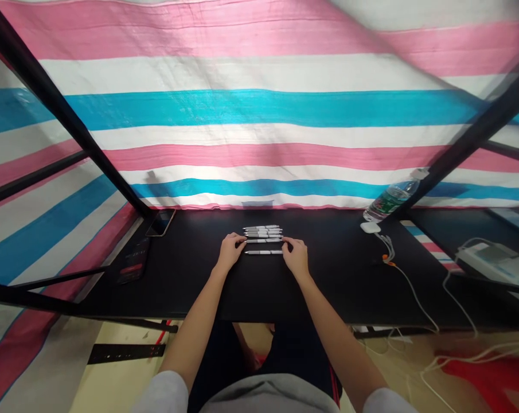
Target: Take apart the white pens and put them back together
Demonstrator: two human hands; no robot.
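Note:
Several white-and-grey pens lie side by side in a close row on the black table. Nearer to me is another pen, parallel to the row, with a hand at each end. My left hand pinches its left end between thumb and fingers. At the right end, my right hand has its fingertips closed on the same pen. One more pen rests apart on the table, just below the held one, and its right tip comes close to my right thumb.
A water bottle stands at the back right beside a white charger with cables. Toward the left lie a phone and a dark packet. Black frame posts flank the table, and striped sheeting hangs behind.

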